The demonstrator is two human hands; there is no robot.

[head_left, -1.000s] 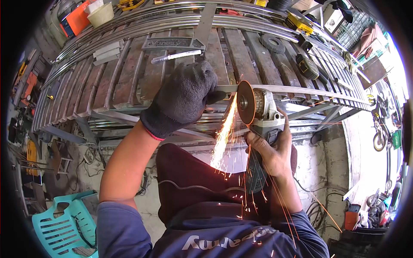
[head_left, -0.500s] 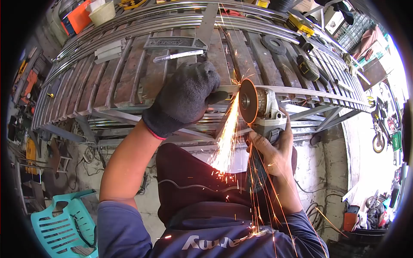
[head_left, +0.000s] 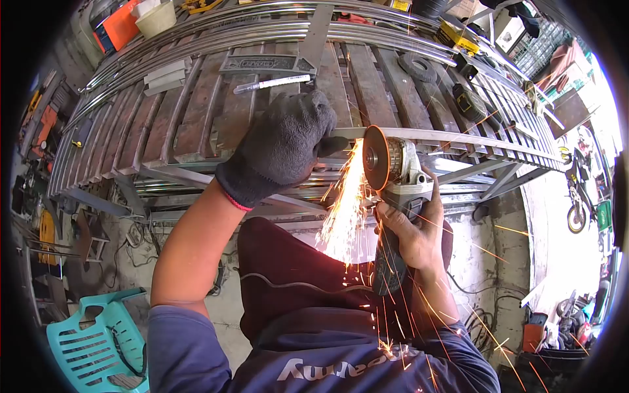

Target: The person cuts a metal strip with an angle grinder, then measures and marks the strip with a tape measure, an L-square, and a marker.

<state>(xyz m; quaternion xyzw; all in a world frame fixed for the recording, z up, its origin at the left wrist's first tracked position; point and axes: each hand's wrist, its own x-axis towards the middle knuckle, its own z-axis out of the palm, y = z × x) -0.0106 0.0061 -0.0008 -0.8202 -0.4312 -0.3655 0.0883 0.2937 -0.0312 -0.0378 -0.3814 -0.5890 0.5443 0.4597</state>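
Observation:
My left hand (head_left: pixel 285 144), in a dark grey glove, is closed around a flat metal bar (head_left: pixel 472 139) near the front edge of the slatted workbench. Bare, my right hand (head_left: pixel 416 232) wraps round the body of an angle grinder (head_left: pixel 406 177). The grinder's orange-rimmed disc (head_left: pixel 376 159) stands upright against the bar, just right of my gloved thumb. Bright sparks (head_left: pixel 347 219) stream down from the disc toward my lap. Beyond my left hand lie a white marker (head_left: pixel 274 84) and a metal square (head_left: pixel 316 39).
Shiny metal tubes (head_left: pixel 262 31) run along the far side of the bench. A tape measure (head_left: pixel 469 103) and a spare disc (head_left: pixel 417 67) lie to the right, small metal pieces (head_left: pixel 167 76) to the left. A turquoise chair (head_left: pixel 98 344) stands at lower left.
The grinder and my right hand have shifted slightly down and toward me. More sparks now scatter to the lower right. My left hand has stayed in place.

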